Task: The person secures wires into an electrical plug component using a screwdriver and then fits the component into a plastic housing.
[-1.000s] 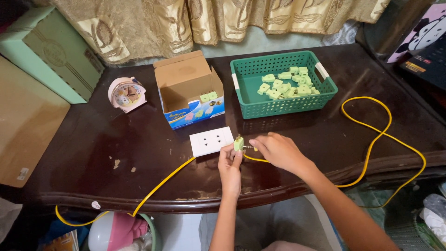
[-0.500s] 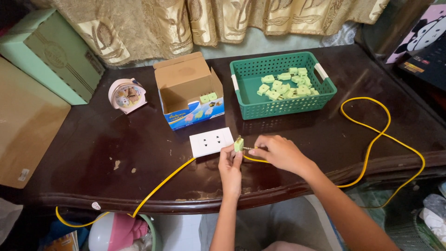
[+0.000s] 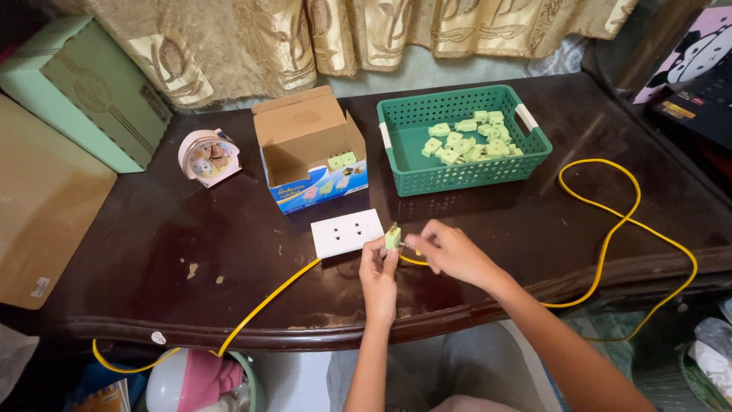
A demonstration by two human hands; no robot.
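- The left hand (image 3: pixel 379 271) rises from the near edge of the dark wooden worktop (image 3: pixel 175 252), its fingers clamped on a small pale-green plug piece (image 3: pixel 393 236) held upright just above the wood.
- The right hand (image 3: pixel 450 252) reaches in from the right; its fingers are pinched together on a thin tool or wire end at the plug piece's right side. What exactly they hold is too small to tell.
- The plug piece sits just right of a white double socket plate (image 3: pixel 347 233), which lies flat on the worktop, near but apart from the left hand.
- A yellow cable (image 3: pixel 610 229) runs from the hands, loops widely over the right part of the worktop and hangs over its front edge; another stretch runs from under the socket plate down to the left and off the edge.
- Behind the socket plate stands an open cardboard box (image 3: pixel 309 145) with a blue printed front, a few green pieces showing inside.
- To its right sits a green plastic basket (image 3: pixel 404 172) holding many more pale-green pieces (image 3: pixel 469 137).
- A small pink alarm clock (image 3: pixel 207 156) stands left of the box.
- A mint-green case (image 3: pixel 84 91) rests at the far left, before a gold curtain (image 3: pixel 343 30).
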